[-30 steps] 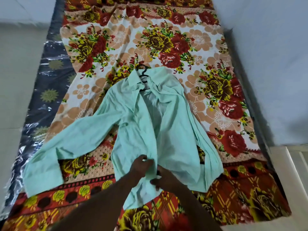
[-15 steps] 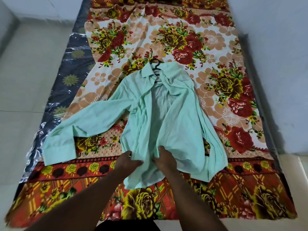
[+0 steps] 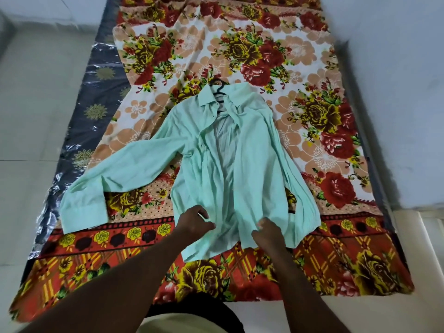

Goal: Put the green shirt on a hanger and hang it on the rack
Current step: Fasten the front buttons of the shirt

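Note:
The mint green shirt [image 3: 252, 164] lies front-up and unbuttoned on a flowered bedsheet [image 3: 312, 131], one sleeve spread out to the left. A black hanger [image 3: 217, 88] is inside it; only its hook shows at the collar. My left hand [image 3: 194, 223] pinches the left front panel near the hem. My right hand [image 3: 266, 230] grips the right front panel near the hem. The two hands are a little apart, holding the lower front open. No rack is in view.
The sheet covers a mattress [image 3: 79, 131] wrapped in shiny dark plastic, lying on a pale tiled floor [image 3: 36, 92]. A light wall [image 3: 396, 68] runs along the right side. A white ledge [image 3: 420, 236] sits at the lower right.
My hands have moved apart at the hem, spreading the two front panels. The camera has shifted, so the shirt sits more centred in view.

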